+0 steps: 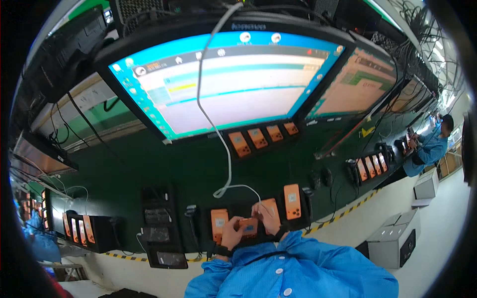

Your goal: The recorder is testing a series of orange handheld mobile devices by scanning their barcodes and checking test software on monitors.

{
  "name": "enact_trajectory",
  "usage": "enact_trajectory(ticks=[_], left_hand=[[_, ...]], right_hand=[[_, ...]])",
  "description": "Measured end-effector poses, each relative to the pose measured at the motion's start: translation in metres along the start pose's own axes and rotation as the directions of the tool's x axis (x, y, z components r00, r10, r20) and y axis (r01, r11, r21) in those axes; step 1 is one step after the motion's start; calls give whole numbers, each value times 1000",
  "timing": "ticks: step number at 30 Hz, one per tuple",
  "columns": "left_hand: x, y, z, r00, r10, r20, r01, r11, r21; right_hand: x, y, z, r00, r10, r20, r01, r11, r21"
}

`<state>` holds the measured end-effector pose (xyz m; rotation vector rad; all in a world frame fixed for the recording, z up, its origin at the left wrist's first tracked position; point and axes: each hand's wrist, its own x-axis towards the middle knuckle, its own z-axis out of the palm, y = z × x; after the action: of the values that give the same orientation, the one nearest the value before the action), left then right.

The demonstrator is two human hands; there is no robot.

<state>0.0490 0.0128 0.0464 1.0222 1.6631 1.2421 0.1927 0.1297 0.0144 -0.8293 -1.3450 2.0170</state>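
Observation:
At the bench's near edge my left hand (pixel 232 235) is closed around the left end of an orange phone (pixel 249 228), which has a pale label on it. My right hand (pixel 269 220) is closed at the phone's other end, with a white cable (pixel 228 164) running down from above the monitor into its fingers; the plug itself is hidden. Under and beside my hands sits a black tray of orange phones: one phone (pixel 219 221) lies left of my left hand, another (pixel 270 204) is partly covered by my right hand, and a third (pixel 292 201) is further right.
A large monitor (pixel 238 84) rises behind the green bench (pixel 189 169). Several orange phones stand in a black rack (pixel 243 155) below it. A handheld scanner (pixel 192 218) and dark devices (pixel 158 215) are to the left. A co-worker in blue (pixel 430 149) is far right; boxes (pixel 395 241) stand on the floor.

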Motion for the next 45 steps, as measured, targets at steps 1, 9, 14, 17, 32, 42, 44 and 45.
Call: enact_trajectory(ticks=[1, 9, 14, 17, 32, 42, 44, 45], left_hand=[[-4, -9, -1, 999, 23, -34, -23, 1000, 11], [-11, 8, 2, 1000, 11, -26, -9, 998, 59], [-14, 16, 0, 1000, -30, 8, 30, 999, 33], [-15, 12, -1, 999, 35, -5, -35, 996, 87], [52, -12, 5, 968, -207, -144, 192, 975, -113], [18, -19, 35, 976, 218, 2, -202, 897, 393], [8, -27, 46, 949, 290, 124, -305, 745, 593], [5, -30, 52, 946, 301, 120, -311, 737, 601]], right_hand=[[-1, -17, 8, 999, -1, 50, 7, 994, -109], [-11, -73, 19, 968, 116, 225, -2, 893, -450], [-8, -81, 17, 899, -65, 432, 376, 620, -688], [-12, -77, 21, 916, -118, 383, 360, 664, -656], [-76, 5, -41, 923, -72, -377, -90, 914, -395], [-78, -16, -119, 737, -179, -652, -239, 834, -498], [-59, -33, -128, 749, -369, -551, -221, 646, -731], [-44, -24, -144, 726, -473, -499, -182, 568, -803]])
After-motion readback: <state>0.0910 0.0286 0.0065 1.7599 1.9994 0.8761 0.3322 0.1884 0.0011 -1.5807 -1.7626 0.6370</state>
